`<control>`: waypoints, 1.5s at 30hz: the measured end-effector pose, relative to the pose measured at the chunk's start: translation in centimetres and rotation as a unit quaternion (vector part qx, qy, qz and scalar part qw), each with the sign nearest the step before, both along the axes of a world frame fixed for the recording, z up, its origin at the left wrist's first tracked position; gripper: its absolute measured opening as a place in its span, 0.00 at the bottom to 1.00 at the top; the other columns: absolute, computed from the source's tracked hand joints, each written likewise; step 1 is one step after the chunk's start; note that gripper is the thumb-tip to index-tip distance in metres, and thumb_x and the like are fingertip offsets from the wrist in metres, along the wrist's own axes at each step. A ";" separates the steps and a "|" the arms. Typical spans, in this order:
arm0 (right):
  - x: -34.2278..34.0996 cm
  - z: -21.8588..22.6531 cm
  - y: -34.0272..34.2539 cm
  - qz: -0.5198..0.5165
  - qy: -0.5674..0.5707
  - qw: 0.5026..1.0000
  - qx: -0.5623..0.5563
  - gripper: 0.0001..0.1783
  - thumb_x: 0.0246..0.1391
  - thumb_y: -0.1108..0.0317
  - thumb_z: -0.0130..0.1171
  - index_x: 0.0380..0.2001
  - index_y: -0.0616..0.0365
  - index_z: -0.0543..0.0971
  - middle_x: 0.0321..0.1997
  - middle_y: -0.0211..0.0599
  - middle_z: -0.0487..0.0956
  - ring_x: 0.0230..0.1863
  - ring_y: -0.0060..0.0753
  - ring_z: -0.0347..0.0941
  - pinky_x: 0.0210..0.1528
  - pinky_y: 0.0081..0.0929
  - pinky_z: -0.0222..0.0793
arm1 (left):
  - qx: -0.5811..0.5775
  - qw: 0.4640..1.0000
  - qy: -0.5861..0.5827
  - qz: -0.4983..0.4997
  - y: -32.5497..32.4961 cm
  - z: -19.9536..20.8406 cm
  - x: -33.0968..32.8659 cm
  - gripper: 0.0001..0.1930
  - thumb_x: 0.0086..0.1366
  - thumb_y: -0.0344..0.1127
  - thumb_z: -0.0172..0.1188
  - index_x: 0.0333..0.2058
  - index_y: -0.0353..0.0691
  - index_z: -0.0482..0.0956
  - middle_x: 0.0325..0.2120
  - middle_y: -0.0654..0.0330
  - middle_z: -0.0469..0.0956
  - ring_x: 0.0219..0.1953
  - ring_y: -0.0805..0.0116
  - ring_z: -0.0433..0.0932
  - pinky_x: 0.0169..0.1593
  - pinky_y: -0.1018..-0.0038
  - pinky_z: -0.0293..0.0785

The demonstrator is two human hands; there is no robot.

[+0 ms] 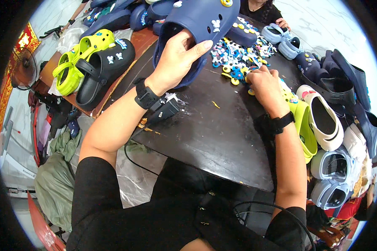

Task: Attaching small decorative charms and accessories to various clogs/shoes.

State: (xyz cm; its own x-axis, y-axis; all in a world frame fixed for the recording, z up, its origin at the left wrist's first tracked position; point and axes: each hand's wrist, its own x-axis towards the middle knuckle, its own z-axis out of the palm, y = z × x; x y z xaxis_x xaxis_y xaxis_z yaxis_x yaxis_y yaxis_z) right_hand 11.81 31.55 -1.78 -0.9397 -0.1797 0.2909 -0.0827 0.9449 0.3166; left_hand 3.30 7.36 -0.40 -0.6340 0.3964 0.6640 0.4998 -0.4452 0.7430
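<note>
My left hand (178, 60) is closed around a navy clog (197, 25), with its fingers inside the foot opening and the thumb on the outside. The clog is raised over the dark table, and white and yellow charms sit on its upper. At the near edge of a pile of small blue, white and yellow shoe charms (245, 54), my right hand (266, 88) is closed with bent fingers. Its fingertips are partly hidden, so what they pinch cannot be made out. A few yellow charms lie right beside them.
Lime clogs (303, 125), a cream clog (324, 119) and grey-blue clogs (331, 165) line the right edge. Left are a black clog (107, 71) and lime clogs (69, 69). A black device (165, 109) with a cable lies by my left forearm. Another person (262, 10) sits across the table.
</note>
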 end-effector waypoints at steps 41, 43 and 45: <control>0.4 4.1 -1.9 0.215 -0.049 0.456 -0.862 0.10 0.52 0.74 0.63 0.37 0.58 0.74 0.39 0.39 0.80 0.40 0.29 0.78 0.47 0.29 0.74 | 0.060 0.990 -0.098 -0.079 0.1 0.3 0.1 0.22 0.64 0.29 0.58 0.56 0.29 0.67 0.53 0.57 0.72 0.53 0.72 0.70 0.59 0.73 0.65; 0.4 4.0 -1.8 0.216 -0.047 0.456 -0.862 0.10 0.52 0.75 0.64 0.37 0.58 0.74 0.38 0.37 0.80 0.40 0.29 0.78 0.47 0.28 0.74 | 0.048 0.992 -0.086 -0.076 0.1 0.2 0.1 0.22 0.64 0.29 0.58 0.56 0.29 0.67 0.52 0.57 0.72 0.52 0.72 0.70 0.59 0.74 0.65; 0.3 3.8 -1.8 0.233 -0.021 0.455 -0.859 0.11 0.50 0.77 0.64 0.37 0.58 0.75 0.37 0.35 0.79 0.41 0.29 0.77 0.47 0.28 0.73 | 0.035 0.994 -0.075 -0.074 0.1 0.2 0.4 0.22 0.64 0.30 0.59 0.55 0.29 0.68 0.52 0.58 0.72 0.52 0.73 0.70 0.58 0.74 0.66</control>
State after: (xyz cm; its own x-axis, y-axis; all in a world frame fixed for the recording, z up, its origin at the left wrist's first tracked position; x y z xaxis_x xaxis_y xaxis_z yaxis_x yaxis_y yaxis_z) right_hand 12.07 29.79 1.98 -0.9270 0.0971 0.3622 -0.3733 -0.3299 -0.8671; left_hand 3.68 7.43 -0.25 -0.6662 0.4477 0.5965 0.3119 -0.5592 0.7681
